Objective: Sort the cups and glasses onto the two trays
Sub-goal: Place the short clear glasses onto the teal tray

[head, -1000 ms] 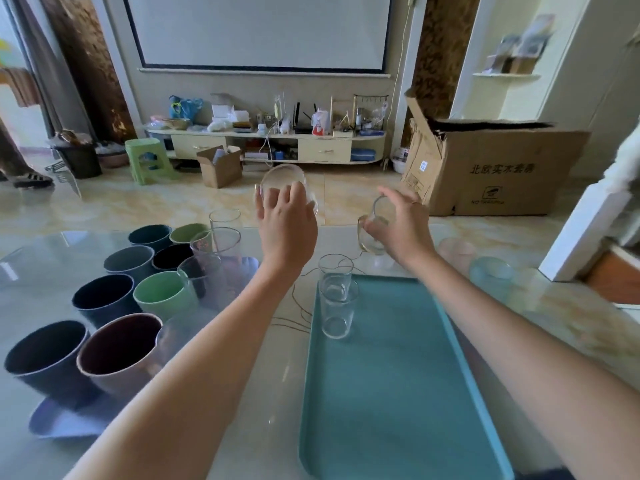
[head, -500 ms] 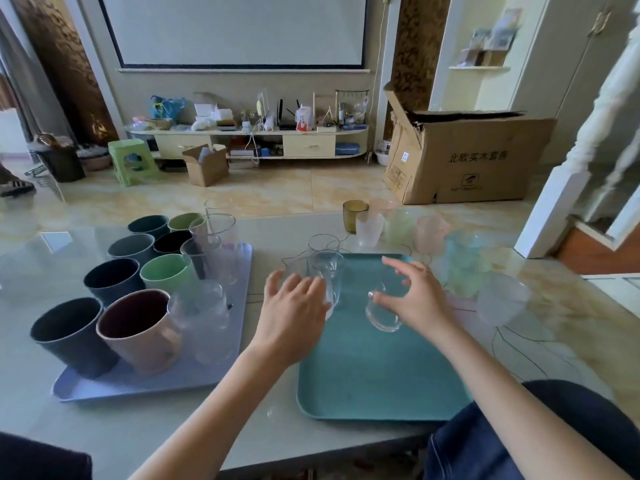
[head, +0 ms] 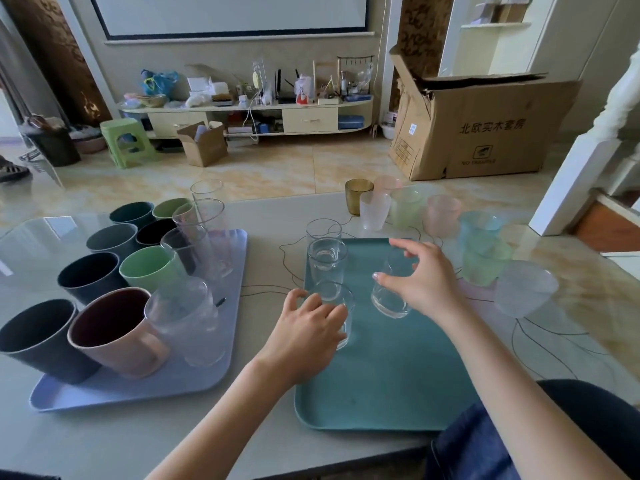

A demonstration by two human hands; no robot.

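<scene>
Fingers (head: 408,245) of the right hand (head: 424,282) curl around a clear glass (head: 389,299) standing on the teal tray (head: 391,382); the left hand (head: 304,336) grips a second glass (head: 341,306) there. Placing step; next, judged: release both, then fetch the frosted cups (head: 441,214) on the surface (head: 273,213).

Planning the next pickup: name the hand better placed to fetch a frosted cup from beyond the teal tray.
Right. The right hand is nearest the frosted cups clustered past the teal tray on its right; the left hand would need to cross over the clear glasses.
</scene>
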